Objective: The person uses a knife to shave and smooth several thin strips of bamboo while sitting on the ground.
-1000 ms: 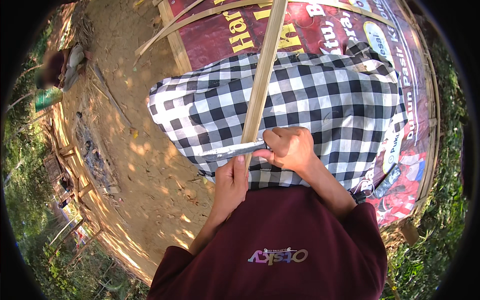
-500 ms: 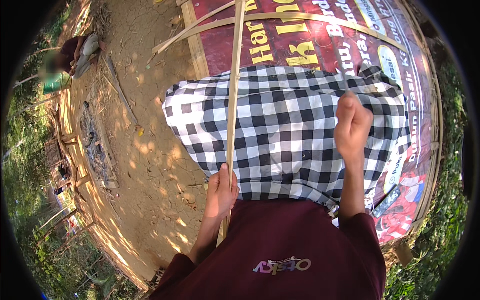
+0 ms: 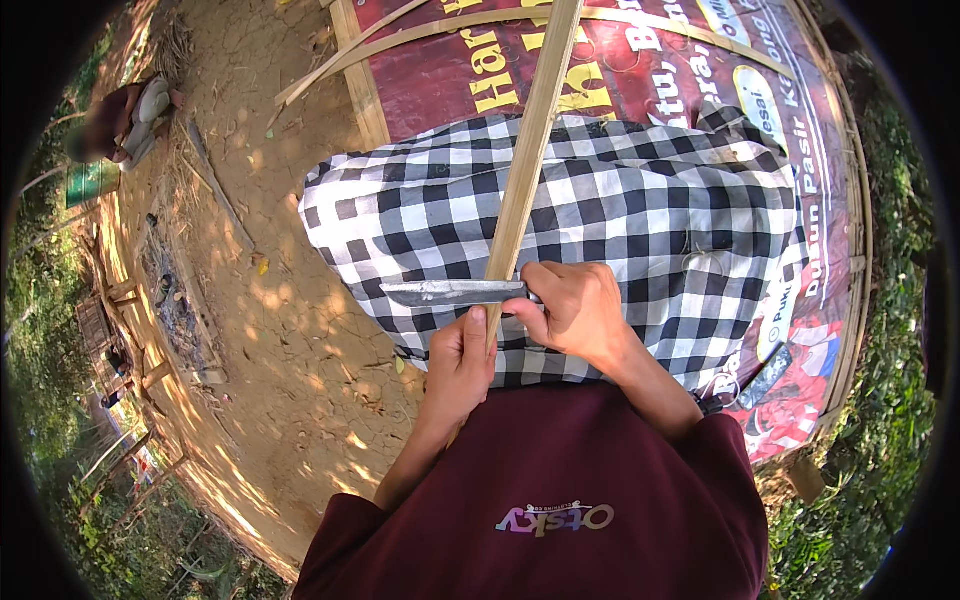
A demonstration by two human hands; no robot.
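A long, pale bamboo strip (image 3: 533, 140) slants up and away from my lap. My left hand (image 3: 462, 362) is closed around its near part, the thumb lying along it. In my right hand (image 3: 574, 312) is a knife (image 3: 450, 292), gripped by its handle, which the fingers mostly hide. Its grey blade points left and lies across the strip just beyond my left thumb. Under both hands a black-and-white checked cloth (image 3: 620, 220) covers my lap.
A printed red banner (image 3: 430, 90) spreads ahead and to the right. More bamboo strips (image 3: 440, 40) cross it at the far side. Cracked bare earth (image 3: 290, 300) lies to the left, where another person (image 3: 135, 115) sits near a green object (image 3: 90, 183). Foliage borders the right.
My right hand has come left and nearer with the knife, which now crosses the strip. The strip's far end has swung to the right, my left hand still on it.
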